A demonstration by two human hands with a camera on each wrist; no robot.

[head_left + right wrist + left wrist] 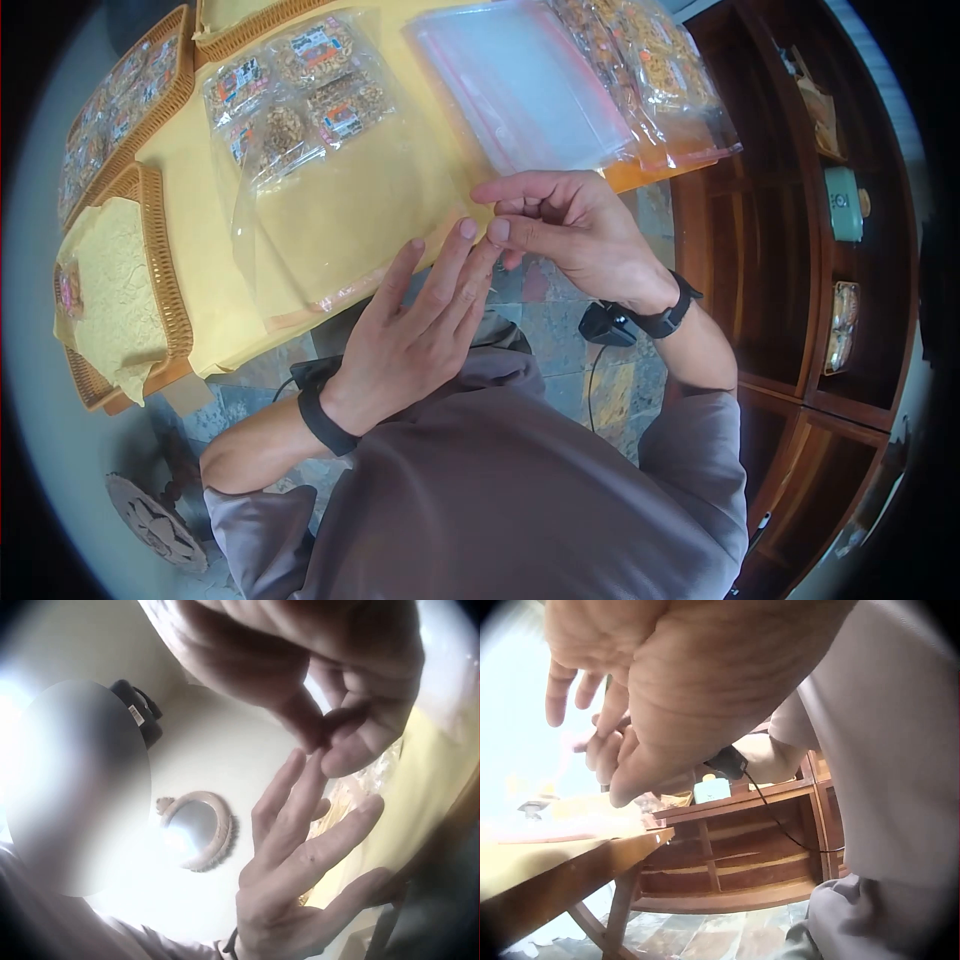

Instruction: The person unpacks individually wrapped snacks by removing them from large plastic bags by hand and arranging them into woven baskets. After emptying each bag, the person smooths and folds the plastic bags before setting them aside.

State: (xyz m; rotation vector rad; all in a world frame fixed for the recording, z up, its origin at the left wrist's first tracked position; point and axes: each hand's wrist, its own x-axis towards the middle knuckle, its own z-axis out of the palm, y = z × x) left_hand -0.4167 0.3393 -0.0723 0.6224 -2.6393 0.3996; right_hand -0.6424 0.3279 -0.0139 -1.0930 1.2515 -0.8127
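Both hands meet above the table's front edge. My left hand (415, 330) has its fingers extended and spread, back upward. My right hand (570, 220) is curled, and its thumb and a finger pinch at one of the left fingertips, clearly met in the right wrist view too. I cannot tell whether something thin sits in that pinch. Just beyond them lies a large clear plastic bag (340, 220), its near end flat. Several snack packs (315, 50) with printed labels sit in its far end.
A stack of clear bags with pink edges (520, 90) lies at the back right, beside filled snack bags (660, 70). Wicker baskets (175, 270) line the left of the yellow-covered table (215, 330). Dark wooden shelves (745, 230) stand to the right.
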